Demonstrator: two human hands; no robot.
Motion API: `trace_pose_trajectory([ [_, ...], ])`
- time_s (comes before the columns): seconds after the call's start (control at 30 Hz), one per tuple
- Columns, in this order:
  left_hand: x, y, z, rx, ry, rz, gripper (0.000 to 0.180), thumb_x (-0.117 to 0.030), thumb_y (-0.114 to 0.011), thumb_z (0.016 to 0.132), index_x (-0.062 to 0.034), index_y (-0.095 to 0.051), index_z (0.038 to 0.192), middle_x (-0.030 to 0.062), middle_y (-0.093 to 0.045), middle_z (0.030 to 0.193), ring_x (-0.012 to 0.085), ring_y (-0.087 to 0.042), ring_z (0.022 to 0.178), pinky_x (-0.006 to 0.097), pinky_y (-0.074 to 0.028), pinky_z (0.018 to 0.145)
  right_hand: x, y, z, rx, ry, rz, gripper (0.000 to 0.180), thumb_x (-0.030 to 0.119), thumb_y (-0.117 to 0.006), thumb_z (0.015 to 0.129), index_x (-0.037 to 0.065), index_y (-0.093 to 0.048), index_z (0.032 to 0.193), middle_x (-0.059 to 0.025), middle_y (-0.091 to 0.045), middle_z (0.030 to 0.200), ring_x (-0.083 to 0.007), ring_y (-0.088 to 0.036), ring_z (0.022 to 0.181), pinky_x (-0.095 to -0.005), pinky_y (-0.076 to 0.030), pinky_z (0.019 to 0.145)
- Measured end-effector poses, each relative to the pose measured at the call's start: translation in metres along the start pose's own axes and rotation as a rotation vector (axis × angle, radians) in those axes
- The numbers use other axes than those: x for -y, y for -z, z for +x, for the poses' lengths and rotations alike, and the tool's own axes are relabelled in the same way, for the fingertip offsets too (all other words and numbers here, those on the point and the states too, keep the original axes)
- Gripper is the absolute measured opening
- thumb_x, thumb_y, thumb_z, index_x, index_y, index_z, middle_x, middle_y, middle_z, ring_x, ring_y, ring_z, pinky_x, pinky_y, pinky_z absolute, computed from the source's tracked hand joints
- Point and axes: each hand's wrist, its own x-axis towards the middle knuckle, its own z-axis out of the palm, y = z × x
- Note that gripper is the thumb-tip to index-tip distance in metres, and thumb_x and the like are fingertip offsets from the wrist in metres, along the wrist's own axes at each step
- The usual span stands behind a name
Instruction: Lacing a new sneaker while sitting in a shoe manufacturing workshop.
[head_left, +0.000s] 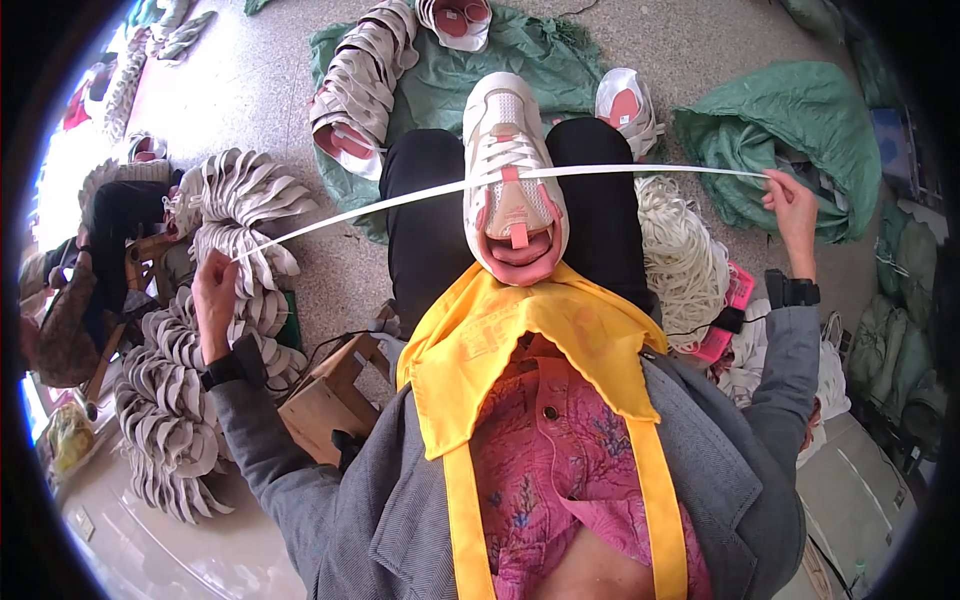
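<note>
A white and pink sneaker (512, 205) rests between my knees, toe pointing away, its tongue and heel opening toward me. White shoelace (400, 200) crosses its upper part, partly threaded through the eyelets, with both ends stretched out sideways. My left hand (214, 292) is closed on the left end, beside the stacked shoe uppers. At the right, my right hand (791, 205) pinches the other end in front of a green sack. The lace looks taut, slightly sagging toward the left.
Stacked shoe uppers (180, 400) line my left side; another row (365, 80) lies on green sheeting (545, 50). Bundled white laces (680, 250) and a pink basket (738, 290) sit right, near the green sack (790, 110). Another person (75, 310) sits far left.
</note>
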Motion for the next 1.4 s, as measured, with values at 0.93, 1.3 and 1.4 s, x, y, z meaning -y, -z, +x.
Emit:
trace_pose_trajectory([
  [0.93, -0.125, 0.026, 0.080, -0.255, -0.484, 0.416, 0.013, -0.016, -0.064, 0.095, -0.0054, -0.071, 0.098, 0.0159, -0.072, 0.086, 0.0289, -0.071, 0.076, 0.040, -0.054, 0.066, 0.151, -0.059, 0.034, 0.216, 0.038, 0.923, 0.030, 0.016, -0.066, 0.100, -0.005, -0.067, 0.122, -0.0091, -0.072, 0.105, -0.0116, -0.069, 0.091, -0.0233, -0.057, 0.087],
  [1.3, -0.255, -0.116, -0.019, 0.578, -0.254, -0.650, 0.010, -0.001, -0.066, 0.091, 0.0004, -0.056, 0.089, 0.0013, -0.060, 0.075, 0.0063, -0.056, 0.068, 0.024, -0.047, 0.061, 0.228, -0.187, -0.042, 0.599, 0.299, 0.489, 0.020, 0.011, -0.065, 0.099, -0.002, -0.074, 0.112, -0.0055, -0.074, 0.097, -0.0056, -0.062, 0.069, -0.0203, -0.053, 0.063],
  [1.4, -0.258, -0.126, -0.015, 0.579, -0.199, -0.831, 0.010, -0.002, -0.064, 0.097, -0.0030, -0.056, 0.091, 0.0009, -0.063, 0.084, 0.0069, -0.062, 0.077, 0.023, -0.050, 0.068, 0.225, -0.197, -0.040, 0.533, 0.261, 0.647, 0.018, 0.007, -0.066, 0.099, -0.003, -0.074, 0.110, -0.0056, -0.075, 0.101, -0.0067, -0.066, 0.076, -0.0217, -0.057, 0.070],
])
